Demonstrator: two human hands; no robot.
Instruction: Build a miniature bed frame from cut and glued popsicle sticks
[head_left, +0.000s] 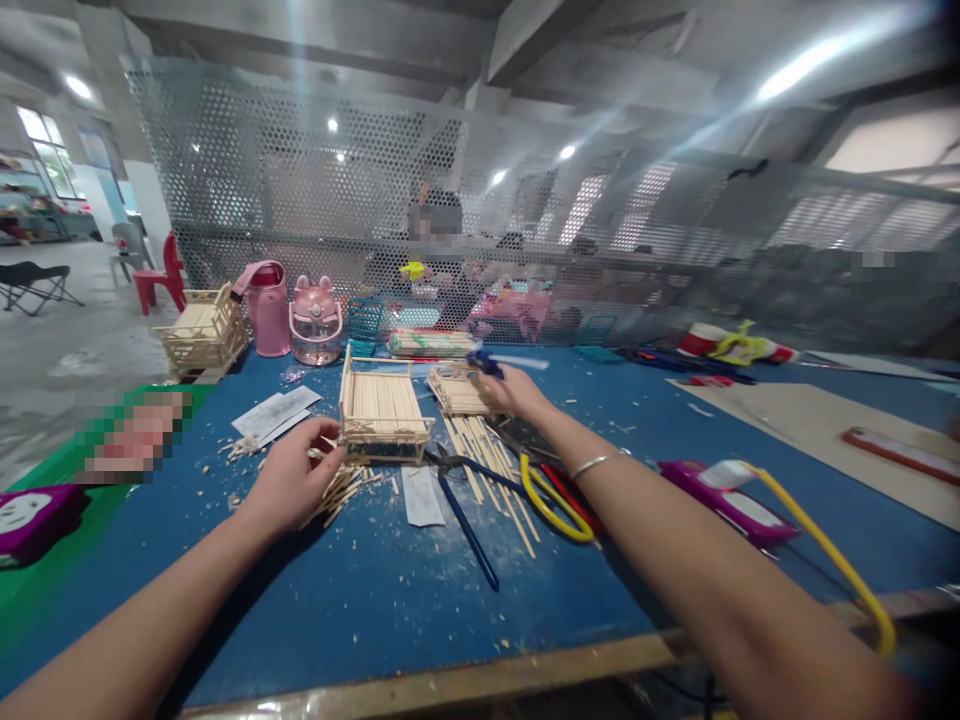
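A miniature bed made of thin wooden sticks (384, 402) stands on the blue table. My left hand (296, 470) is at its left front corner, fingers curled and thumb pressed in against the frame. Farther right and a little back, my right hand (514, 392) is closed around a dark blue glue gun (486, 362), with a clear stick showing behind it; its shape is partly blurred. Just beneath that hand lies a second, lower stick piece (457, 390). Loose wooden sticks (495, 480) fan out in front, beside blue-handled pliers (469, 525).
Yellow-handled scissors (555, 500) lie near my right forearm. Purple power strips (727, 505) sit at both sides, one with a yellow cord (832, 550). Pink bottles (315, 320) and another stick model (201, 330) stand at the back left, before a perforated metal screen (300, 180).
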